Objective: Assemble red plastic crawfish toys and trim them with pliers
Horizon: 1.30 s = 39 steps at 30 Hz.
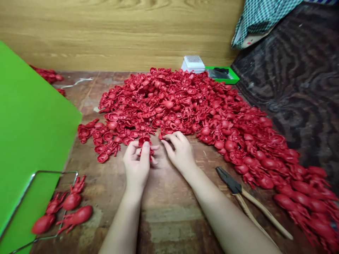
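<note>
The left hand [136, 165] is closed in a firm pinch: a small red moulded octopus figure [146, 145] is gripped between the thumb and the curled fingers. The figure is held at the near edge of a large heap of similar red moulded figures [169, 106], at about 6 o'clock from the heap's middle. The right hand [180, 153] is held half open just beside the left, with its fingers [169, 138] curved and their tips at the heap's edge. Whether a figure has been taken hold of by them cannot be told.

The heap is spread across the wooden workbench [169, 218] and trails off towards 4 o'clock. A pair of pliers with wooden handles [238, 189] is laid on the bench at 4 o'clock from the hands, close to the heap. A bright green board [31, 123] is propped at 9 o'clock, and a thin wire frame [53, 171] is placed across its lower part. Three larger red octopus figures [62, 210] are lying on and around that frame at 8 o'clock.

Further off, at 12 o'clock, a white perforated block [193, 63] and a green tray [225, 80] are set against the wood-grain wall [119, 31]. A dark patterned cloth [291, 81] is draped at 2 o'clock – a checked cloth [259, 21] is seen above it.
</note>
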Each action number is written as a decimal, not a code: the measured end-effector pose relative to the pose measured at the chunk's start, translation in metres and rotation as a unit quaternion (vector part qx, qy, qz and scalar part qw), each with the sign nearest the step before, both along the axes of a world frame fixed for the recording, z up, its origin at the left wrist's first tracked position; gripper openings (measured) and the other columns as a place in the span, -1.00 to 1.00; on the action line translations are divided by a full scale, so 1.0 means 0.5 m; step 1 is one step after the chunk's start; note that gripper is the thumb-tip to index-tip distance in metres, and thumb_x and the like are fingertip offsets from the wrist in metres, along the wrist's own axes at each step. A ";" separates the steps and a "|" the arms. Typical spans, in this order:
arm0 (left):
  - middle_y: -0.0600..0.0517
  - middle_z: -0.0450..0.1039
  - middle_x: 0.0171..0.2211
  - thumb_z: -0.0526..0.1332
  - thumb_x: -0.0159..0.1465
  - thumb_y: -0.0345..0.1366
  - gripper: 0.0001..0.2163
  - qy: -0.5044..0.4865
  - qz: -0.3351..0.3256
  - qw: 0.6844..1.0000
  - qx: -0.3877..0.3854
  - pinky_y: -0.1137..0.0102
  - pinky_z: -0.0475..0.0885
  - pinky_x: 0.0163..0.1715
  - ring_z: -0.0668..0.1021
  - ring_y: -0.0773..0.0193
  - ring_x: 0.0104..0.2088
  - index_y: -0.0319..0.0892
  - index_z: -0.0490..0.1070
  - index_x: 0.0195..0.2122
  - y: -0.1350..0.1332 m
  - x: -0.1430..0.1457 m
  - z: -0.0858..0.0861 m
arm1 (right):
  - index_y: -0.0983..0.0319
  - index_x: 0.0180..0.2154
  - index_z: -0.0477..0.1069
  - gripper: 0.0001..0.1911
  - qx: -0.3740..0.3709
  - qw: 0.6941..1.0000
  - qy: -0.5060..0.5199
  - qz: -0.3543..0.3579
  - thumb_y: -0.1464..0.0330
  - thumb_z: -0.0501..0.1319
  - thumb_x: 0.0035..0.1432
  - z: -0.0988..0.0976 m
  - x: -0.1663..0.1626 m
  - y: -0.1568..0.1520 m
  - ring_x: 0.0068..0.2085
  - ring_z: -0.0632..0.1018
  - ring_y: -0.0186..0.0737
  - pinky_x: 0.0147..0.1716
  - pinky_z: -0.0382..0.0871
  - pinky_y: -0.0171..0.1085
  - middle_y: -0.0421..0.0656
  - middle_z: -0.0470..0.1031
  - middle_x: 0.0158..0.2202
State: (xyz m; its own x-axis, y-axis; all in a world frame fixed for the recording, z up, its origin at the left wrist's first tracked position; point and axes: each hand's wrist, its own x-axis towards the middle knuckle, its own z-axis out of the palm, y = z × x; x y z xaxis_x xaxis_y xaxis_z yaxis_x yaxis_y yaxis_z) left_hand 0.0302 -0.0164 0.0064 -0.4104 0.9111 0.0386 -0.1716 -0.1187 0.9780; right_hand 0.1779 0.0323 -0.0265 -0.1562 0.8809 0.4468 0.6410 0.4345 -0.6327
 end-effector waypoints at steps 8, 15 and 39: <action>0.22 0.43 -0.50 0.46 0.14 -0.02 -0.58 -0.252 -0.161 0.950 -0.091 0.56 0.16 -0.73 0.39 0.47 -0.70 -0.07 0.22 -0.30 0.033 0.033 0.007 | 0.17 -0.14 0.41 -0.84 -0.018 0.982 0.187 0.014 0.29 0.09 0.48 0.008 -0.001 0.000 -0.11 0.62 -0.09 -0.16 0.49 -0.15 0.01 0.64 -0.06; 0.17 0.32 -0.45 0.41 0.22 -0.07 -0.68 -0.340 -0.080 0.935 -0.061 0.50 0.32 -0.54 0.38 0.44 -0.53 -0.10 0.29 -0.32 0.052 0.021 0.014 | 0.17 -0.05 0.41 -0.84 -0.034 0.988 0.116 0.097 0.29 0.19 0.39 0.021 0.011 -0.008 -0.13 0.61 -0.10 -0.13 0.51 -0.14 -0.03 0.63 -0.12; -0.10 0.71 -0.13 0.52 0.15 -0.16 -0.70 -0.243 -0.205 0.946 -0.065 0.28 0.62 -0.14 0.71 0.09 -0.12 -0.16 0.67 -0.14 0.043 0.036 0.003 | 0.15 -0.11 0.54 -0.46 -0.219 0.890 0.380 0.122 -0.15 0.38 0.15 0.032 0.032 0.008 -0.31 0.57 -0.23 -0.35 0.52 -0.25 -0.18 0.57 -0.28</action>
